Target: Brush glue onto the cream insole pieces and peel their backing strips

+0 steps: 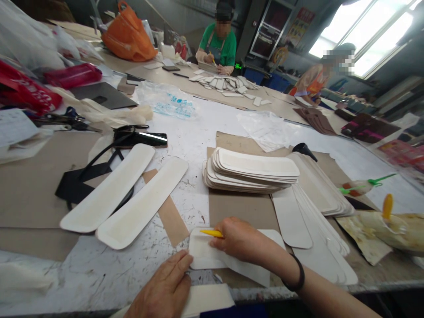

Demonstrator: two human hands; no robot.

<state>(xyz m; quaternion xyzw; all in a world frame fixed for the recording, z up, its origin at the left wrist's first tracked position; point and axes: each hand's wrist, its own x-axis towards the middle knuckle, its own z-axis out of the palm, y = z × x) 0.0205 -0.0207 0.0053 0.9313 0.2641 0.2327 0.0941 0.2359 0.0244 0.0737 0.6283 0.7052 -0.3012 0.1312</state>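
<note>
My right hand is closed round a thin yellow tool, whose tip lies on a white elongated pad piece at the table's near edge. My left hand rests flat with fingers together, its fingertips pressing the left end of that same piece. Another white piece lies under my left hand, hanging over the table edge. A black band circles my right wrist.
Two long white pads lie to the left, a stack of them and a fanned row to the right. A phone, scissors, glue bottles and bags are about. Two other people work at the far end.
</note>
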